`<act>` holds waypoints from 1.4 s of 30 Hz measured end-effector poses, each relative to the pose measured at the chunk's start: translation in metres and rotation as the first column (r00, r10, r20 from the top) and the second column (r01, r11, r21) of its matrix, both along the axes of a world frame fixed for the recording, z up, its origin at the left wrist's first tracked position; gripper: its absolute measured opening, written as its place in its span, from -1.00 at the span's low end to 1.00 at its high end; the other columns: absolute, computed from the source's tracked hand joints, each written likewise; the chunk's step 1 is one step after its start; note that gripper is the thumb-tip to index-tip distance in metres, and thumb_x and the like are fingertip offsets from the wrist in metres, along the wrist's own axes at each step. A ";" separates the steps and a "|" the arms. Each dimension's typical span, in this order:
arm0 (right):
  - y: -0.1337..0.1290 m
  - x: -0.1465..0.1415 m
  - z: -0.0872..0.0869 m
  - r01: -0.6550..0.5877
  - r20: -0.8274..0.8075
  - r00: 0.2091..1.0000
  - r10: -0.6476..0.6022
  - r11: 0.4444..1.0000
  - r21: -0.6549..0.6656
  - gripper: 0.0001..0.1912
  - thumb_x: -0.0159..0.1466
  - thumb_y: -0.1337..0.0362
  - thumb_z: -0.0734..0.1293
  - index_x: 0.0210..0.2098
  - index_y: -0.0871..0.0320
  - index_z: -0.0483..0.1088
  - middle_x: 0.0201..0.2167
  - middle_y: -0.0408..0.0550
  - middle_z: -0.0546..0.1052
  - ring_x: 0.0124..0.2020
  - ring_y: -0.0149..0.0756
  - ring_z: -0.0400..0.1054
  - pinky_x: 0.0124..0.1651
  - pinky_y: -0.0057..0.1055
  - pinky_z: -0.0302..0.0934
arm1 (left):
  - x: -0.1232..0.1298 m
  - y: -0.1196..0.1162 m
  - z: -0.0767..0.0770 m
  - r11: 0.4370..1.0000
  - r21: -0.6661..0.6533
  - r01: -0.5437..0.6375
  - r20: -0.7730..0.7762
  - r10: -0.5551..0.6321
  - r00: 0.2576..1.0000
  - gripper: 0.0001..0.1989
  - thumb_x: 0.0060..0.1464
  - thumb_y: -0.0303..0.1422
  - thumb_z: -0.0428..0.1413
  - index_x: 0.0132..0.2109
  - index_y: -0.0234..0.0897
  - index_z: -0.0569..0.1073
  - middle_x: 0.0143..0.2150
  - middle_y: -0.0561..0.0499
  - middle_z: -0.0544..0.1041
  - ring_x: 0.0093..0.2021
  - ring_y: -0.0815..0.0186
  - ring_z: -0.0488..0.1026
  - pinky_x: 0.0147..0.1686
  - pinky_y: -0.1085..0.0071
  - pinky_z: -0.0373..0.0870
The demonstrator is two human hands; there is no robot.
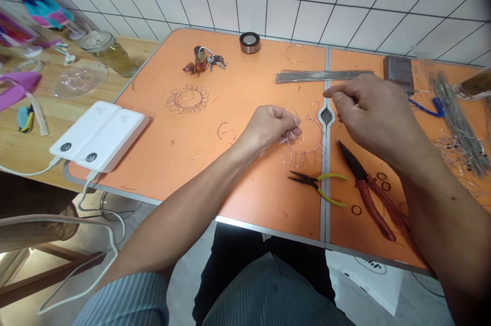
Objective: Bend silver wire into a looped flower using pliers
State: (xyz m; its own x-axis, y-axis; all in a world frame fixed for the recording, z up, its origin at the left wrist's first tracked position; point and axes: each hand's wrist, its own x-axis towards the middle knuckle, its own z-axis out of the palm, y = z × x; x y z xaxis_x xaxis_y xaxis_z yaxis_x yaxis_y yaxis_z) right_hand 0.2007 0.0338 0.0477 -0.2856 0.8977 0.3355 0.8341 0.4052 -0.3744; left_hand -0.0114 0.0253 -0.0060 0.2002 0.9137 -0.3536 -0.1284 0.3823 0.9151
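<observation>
My left hand (274,124) pinches a thin wire ring (305,151) edged with small petal-like loops, holding it at its left side just above the orange table (245,182). To the right of the ring, my right hand (368,111) is raised over the table's seam, its fingers curled and its thumb against the index finger. A tiny bright spot shows among those fingers; what they hold, if anything, I cannot make out. Just below the ring lie yellow-handled needle-nose pliers (316,181), jaws to the left. Larger red-handled pliers (368,190) rest under my right hand and forearm.
Behind my hands lies a bundle of straight wires (307,76). Another looped wire ring (186,99), keys (207,59) and a tape roll (249,42) are farther off. A white power bank (99,134) sits left; cut wires (462,124) and a dark box (399,74) are right.
</observation>
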 end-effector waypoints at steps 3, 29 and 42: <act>-0.003 0.002 0.006 0.085 -0.053 0.995 -0.087 0.996 -0.033 -0.68 0.47 0.43 0.32 -0.02 0.09 0.74 -0.34 -0.01 0.64 -0.27 -0.13 0.51 0.03 -0.07 0.36 | -0.001 0.000 0.001 1.000 -0.014 0.006 -0.001 -0.006 1.000 -0.68 0.40 -0.54 0.29 -0.39 -0.38 0.58 -0.42 -0.04 0.67 -0.50 0.43 0.54 -0.31 0.41 0.54; -0.020 -0.021 -0.015 -0.041 -0.550 0.830 0.089 0.994 0.099 -0.83 0.36 0.31 0.57 -0.26 -0.11 0.58 -0.31 -0.23 0.70 -0.33 -0.16 0.63 -0.24 -0.15 0.48 | -0.001 -0.003 0.005 0.999 -0.026 0.028 0.012 -0.028 1.000 -0.68 0.42 -0.53 0.28 -0.39 -0.38 0.59 -0.40 -0.06 0.69 -0.46 0.42 0.56 -0.26 0.40 0.53; -0.024 -0.019 -0.027 -0.016 -0.287 0.956 0.061 0.988 0.155 -0.92 0.43 0.22 0.50 -0.21 -0.12 0.66 -0.23 -0.17 0.78 -0.27 -0.13 0.62 -0.13 -0.10 0.55 | -0.001 -0.002 0.006 0.998 -0.063 0.016 0.048 -0.013 0.999 -0.71 0.40 -0.54 0.29 -0.37 -0.38 0.60 -0.43 -0.08 0.68 -0.46 0.38 0.57 -0.26 0.38 0.49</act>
State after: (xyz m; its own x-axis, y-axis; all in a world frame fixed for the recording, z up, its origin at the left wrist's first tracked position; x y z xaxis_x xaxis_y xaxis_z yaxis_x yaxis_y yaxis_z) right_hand 0.1814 0.0096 0.0207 -0.1894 0.8215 0.5379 0.6811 0.5045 -0.5306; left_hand -0.0126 0.0232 -0.0001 0.2315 0.8864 -0.4008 -0.1649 0.4418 0.8818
